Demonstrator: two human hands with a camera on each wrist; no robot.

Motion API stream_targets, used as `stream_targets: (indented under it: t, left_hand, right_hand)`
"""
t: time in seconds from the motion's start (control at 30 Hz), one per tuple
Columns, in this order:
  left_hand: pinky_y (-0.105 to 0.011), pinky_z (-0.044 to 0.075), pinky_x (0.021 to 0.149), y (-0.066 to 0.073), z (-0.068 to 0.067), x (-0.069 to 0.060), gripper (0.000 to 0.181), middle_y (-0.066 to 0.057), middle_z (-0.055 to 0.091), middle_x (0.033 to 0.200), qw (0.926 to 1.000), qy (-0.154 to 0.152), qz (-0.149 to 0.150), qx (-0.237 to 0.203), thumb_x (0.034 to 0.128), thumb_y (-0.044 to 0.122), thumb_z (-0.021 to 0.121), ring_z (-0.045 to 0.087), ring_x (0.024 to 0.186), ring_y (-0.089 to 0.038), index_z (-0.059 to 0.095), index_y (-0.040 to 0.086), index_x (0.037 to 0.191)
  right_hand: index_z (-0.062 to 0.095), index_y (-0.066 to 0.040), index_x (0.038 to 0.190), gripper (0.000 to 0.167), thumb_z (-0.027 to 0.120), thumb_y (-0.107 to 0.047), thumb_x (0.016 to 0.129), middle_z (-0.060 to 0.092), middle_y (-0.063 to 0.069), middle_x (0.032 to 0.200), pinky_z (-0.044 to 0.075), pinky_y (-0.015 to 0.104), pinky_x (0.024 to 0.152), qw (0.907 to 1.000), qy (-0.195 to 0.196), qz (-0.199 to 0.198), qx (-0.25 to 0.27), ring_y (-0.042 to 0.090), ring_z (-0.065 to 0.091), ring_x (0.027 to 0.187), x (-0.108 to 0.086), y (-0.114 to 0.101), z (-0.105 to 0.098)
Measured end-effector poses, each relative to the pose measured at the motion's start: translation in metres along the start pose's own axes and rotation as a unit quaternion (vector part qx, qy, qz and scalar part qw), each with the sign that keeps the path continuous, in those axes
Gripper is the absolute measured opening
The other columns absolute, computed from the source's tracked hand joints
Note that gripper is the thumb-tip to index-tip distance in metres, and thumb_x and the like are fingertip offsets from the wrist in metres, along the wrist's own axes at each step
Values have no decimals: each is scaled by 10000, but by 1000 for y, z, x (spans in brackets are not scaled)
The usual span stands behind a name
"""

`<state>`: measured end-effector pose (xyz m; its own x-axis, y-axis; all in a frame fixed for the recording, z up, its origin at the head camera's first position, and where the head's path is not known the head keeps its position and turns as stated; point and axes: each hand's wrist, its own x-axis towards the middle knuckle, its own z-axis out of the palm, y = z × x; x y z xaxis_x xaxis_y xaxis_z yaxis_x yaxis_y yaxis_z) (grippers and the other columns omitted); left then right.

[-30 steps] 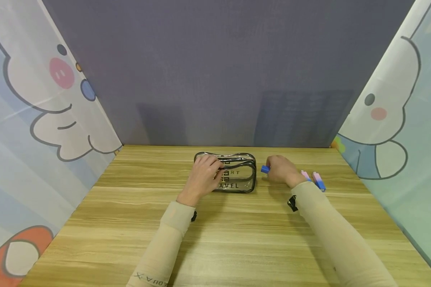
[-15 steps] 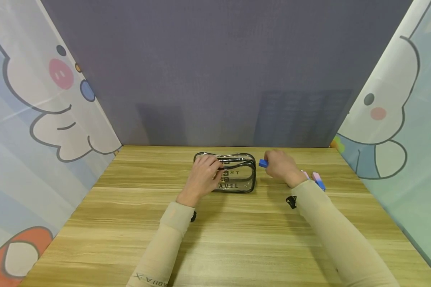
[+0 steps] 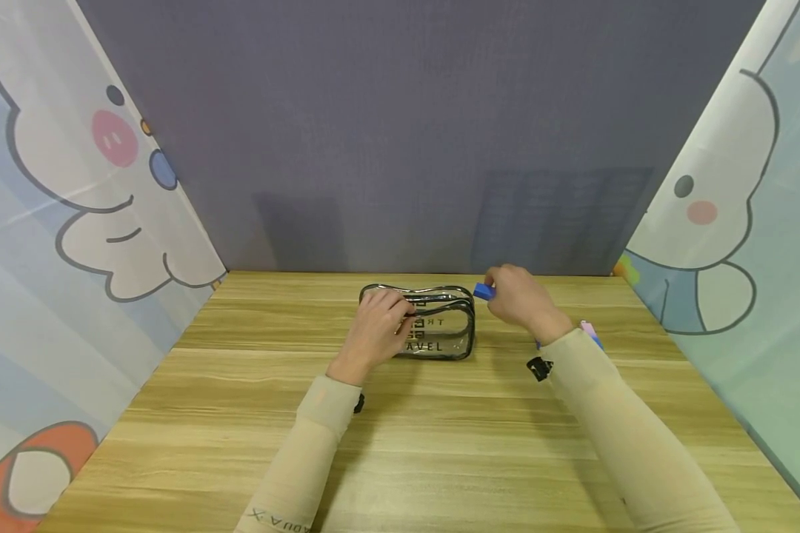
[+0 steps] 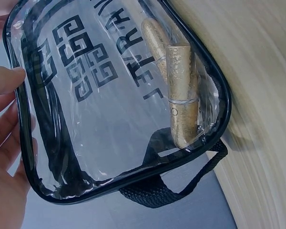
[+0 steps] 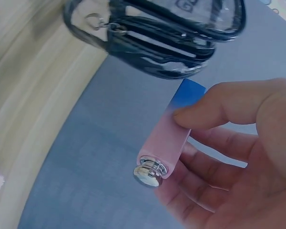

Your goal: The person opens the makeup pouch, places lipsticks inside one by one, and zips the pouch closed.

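Pinching a pink-and-blue stick point(image 5: 161, 137) between thumb and fingers, a person's right hand point(image 3: 521, 300) holds its long axis blue end leftward, toward the clear pouch point(image 3: 448, 334) just beside it, whose edge the left hand point(image 3: 375, 323) grips.

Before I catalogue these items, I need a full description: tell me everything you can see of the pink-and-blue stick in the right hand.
The pink-and-blue stick is slim and boxy, with smooth-looking sides fading from blue at one end to pink at the other. A shiny, metal-looking silver knob tops the pink end. The right hand holds it between thumb and fingers, its blue end toward the clear pouch. Whether it touches the pouch is unclear.
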<state>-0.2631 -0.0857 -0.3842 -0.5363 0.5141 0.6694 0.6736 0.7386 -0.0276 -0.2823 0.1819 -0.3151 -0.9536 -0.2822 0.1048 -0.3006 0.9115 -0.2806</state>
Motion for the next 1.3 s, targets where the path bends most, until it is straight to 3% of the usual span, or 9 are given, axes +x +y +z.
stream_targets:
  t: [0.53,1.3]
  left_hand:
    - [-403,481,908,0,1,-1,94,-35,697,979,10000,57,12,-38,870,91,793,630,987,-237,738,95,947]
    - [-412,480,901,1,0,0,87,-34,682,970,10000,16,11,-58,881,106,792,623,985,-250,732,84,940]
  right_hand:
    - [660,45,1228,360,604,-30,881,638,186,1128,501,518,927,9976,335,-318,516,348,607,1034,1,-23,-11]
    - [658,14,1252,327,628,-87,943,637,138,1131,528,452,862,9843,345,-1069,1365,291,615,996,11,-49,0]
